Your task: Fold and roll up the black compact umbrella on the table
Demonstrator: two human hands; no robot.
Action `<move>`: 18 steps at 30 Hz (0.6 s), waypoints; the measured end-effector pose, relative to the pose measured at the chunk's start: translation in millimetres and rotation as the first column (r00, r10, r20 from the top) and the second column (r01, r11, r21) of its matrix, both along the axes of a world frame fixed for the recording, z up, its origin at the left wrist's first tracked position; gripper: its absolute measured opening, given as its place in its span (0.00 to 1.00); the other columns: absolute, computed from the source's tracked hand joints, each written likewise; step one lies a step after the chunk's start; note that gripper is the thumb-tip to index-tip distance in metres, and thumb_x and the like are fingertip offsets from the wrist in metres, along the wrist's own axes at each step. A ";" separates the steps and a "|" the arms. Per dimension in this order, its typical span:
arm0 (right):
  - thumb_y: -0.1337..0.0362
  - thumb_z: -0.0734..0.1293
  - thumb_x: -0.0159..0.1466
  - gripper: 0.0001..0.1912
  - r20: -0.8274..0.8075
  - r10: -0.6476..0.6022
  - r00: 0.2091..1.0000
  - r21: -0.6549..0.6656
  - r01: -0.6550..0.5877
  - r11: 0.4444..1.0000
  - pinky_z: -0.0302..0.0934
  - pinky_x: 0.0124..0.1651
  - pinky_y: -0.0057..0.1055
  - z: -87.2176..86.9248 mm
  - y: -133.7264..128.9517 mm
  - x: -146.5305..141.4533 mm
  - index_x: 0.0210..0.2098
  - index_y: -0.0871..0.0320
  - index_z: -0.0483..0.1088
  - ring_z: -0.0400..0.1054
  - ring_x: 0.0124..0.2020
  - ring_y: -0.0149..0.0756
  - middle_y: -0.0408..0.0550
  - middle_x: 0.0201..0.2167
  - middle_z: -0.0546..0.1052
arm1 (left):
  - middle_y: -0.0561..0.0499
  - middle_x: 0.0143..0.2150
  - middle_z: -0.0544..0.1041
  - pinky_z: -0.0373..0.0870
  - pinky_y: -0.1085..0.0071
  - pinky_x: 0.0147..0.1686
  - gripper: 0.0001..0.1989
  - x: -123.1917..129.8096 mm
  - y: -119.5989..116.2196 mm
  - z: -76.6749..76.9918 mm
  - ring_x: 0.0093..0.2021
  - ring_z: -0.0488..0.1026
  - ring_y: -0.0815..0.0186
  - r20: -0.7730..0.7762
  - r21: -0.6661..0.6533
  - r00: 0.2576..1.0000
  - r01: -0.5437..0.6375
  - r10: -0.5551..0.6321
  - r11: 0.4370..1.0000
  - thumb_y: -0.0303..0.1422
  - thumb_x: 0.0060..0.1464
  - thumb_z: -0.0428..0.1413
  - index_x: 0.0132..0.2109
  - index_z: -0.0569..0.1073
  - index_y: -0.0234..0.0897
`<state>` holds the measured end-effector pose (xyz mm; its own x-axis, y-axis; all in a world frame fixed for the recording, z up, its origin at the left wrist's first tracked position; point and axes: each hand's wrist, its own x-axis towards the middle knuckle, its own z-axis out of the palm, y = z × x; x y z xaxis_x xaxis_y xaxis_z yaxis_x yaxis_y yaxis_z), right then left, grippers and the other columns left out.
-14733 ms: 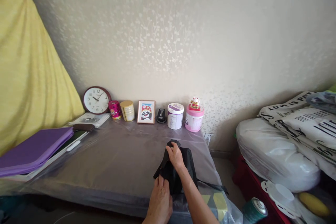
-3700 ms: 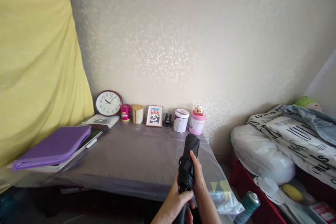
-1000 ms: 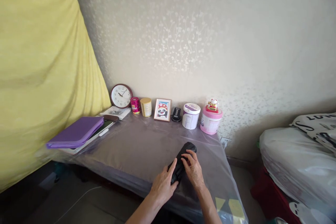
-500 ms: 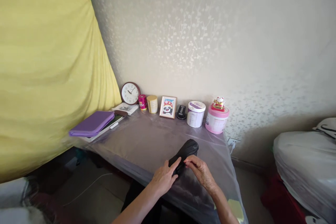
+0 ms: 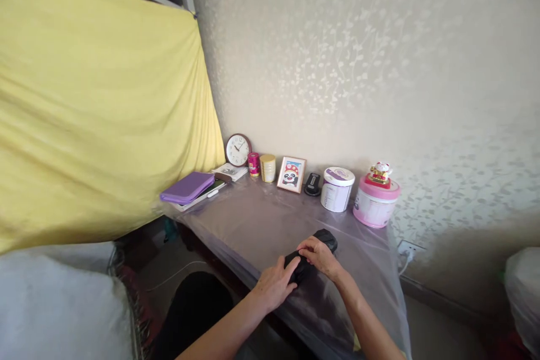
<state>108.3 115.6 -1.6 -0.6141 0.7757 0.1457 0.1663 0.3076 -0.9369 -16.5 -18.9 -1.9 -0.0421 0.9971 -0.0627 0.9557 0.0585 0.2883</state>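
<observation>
The black bundle (image 5: 329, 240) lies on the plastic-covered tabletop (image 5: 248, 219), its length running from 8 o'clock to 2 o'clock. The left hand (image 5: 273, 288) holds its near end, thumb and forefinger spread across the fabric. The right hand (image 5: 323, 257) has a narrow grip, fingertips pinching at the bundle's middle; whether they have a strap or a loose fold cannot be told. Taking the bundle as centre, a purple-and-white tub (image 5: 336, 197) stands at 1 o'clock, a pink-lidded tub (image 5: 373, 211) with a figurine (image 5: 379, 173) on top at 2, a picture frame (image 5: 291, 174) between 11 and 12, and a purple folder (image 5: 189, 187) at 10. If the left hand eases off, the cloth could spring loose or roll on the slick plastic; a pinch on too little material might slip. A tug that is too hard could slide the bundle, while a wide swing towards 2 o'clock might knock the perched figurine off its lid.
</observation>
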 end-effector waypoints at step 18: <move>0.63 0.57 0.60 0.15 0.065 -0.113 0.991 0.235 0.095 0.967 0.64 0.38 0.31 7.2 -14.2 2.7 0.43 0.55 0.70 0.67 0.31 0.31 0.47 0.37 0.73 | 0.41 0.58 0.57 0.66 0.65 0.42 0.38 -15.7 -10.3 -14.1 0.44 0.71 0.59 0.063 0.013 0.998 0.009 -0.009 1.000 0.35 0.55 0.48 0.64 0.33 0.49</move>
<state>111.0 101.4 5.6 -0.5481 0.7868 0.2839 0.2777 0.4914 -0.8255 -32.3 -29.2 -16.0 -0.0294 0.9982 -0.0526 0.9361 0.0460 0.3487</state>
